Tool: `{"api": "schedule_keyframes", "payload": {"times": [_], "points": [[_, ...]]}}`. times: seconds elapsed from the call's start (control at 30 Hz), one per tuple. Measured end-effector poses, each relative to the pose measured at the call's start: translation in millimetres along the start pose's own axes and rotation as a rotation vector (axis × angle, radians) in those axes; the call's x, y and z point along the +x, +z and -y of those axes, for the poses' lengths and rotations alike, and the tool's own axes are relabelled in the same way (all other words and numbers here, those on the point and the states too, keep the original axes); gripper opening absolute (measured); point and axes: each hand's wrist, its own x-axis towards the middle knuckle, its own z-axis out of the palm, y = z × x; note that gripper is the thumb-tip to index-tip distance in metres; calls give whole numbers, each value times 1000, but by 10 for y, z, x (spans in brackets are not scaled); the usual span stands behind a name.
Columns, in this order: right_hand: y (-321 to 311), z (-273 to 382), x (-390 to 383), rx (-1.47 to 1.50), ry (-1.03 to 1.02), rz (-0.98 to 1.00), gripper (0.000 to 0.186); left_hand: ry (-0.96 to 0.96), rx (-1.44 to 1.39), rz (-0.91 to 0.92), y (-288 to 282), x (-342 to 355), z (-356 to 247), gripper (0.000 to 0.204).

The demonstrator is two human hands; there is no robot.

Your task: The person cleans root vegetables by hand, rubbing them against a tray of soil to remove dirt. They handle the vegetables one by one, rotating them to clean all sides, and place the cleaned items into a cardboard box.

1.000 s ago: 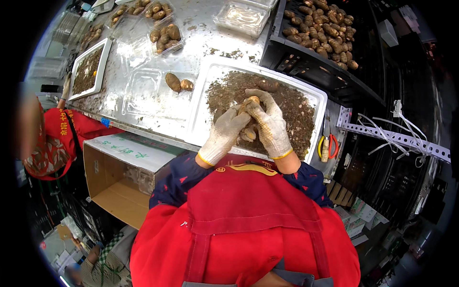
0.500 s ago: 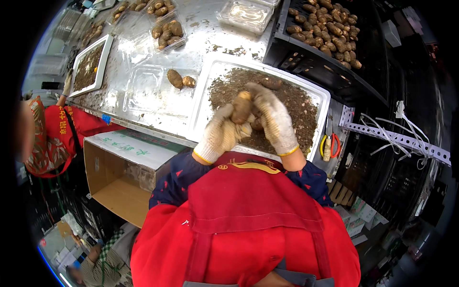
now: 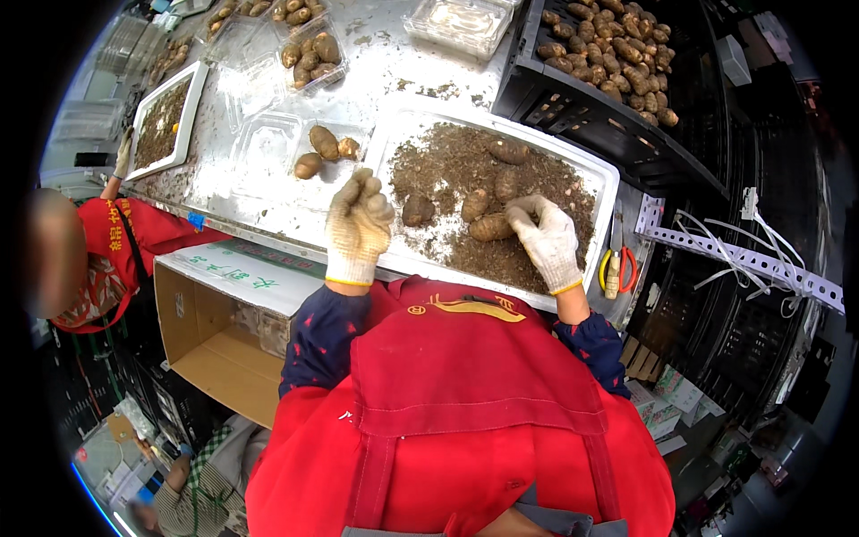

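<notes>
My left hand [image 3: 360,228], in a whitish knit glove, is raised at the left rim of the white tray [image 3: 612,201]. Its fingers are loosely bent and a little apart, with nothing seen in them. My right hand [image 3: 548,242], gloved alike, has its fingers curled at the right end of a brown taro [image 3: 490,227] lying on the soil. Other taros [image 3: 418,210] lie in the same tray. To the left, a small taro [image 3: 308,166] and two more taros [image 3: 324,142] sit in a clear plastic container [image 3: 265,161].
A black crate [image 3: 573,112] heaped with taros stands at the far right. Scissors [image 3: 617,268] with red and yellow handles lie right of the tray. Filled clear boxes [image 3: 313,61] and stacked empty ones [image 3: 456,25] stand farther back. A co-worker [image 3: 134,233] is at the left, above a cardboard box [image 3: 224,331].
The taro held between both hands is out of them; another taro now lies in the clear container. My left hand has moved left, and my right hand has lowered to a taro in the tray.
</notes>
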Motion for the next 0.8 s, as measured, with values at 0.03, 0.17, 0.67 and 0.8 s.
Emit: {"api": "schedule_keyframes", "payload": {"times": [0.03,0.17,0.67,0.8], "points": [[3,-18,-13,-95,-46,-3,28,25,69,-119,241,-64,95,21],[51,-165,-28,-437,-407,1,54,-130,221,-17,247,-52,294,21],[-58,164,-280,-43,-769,-218,55,-456,1111,249,988,-170,597,40],[-92,322,-356,170,-536,-152,65,-191,1189,287,958,-183,621,43]]}}
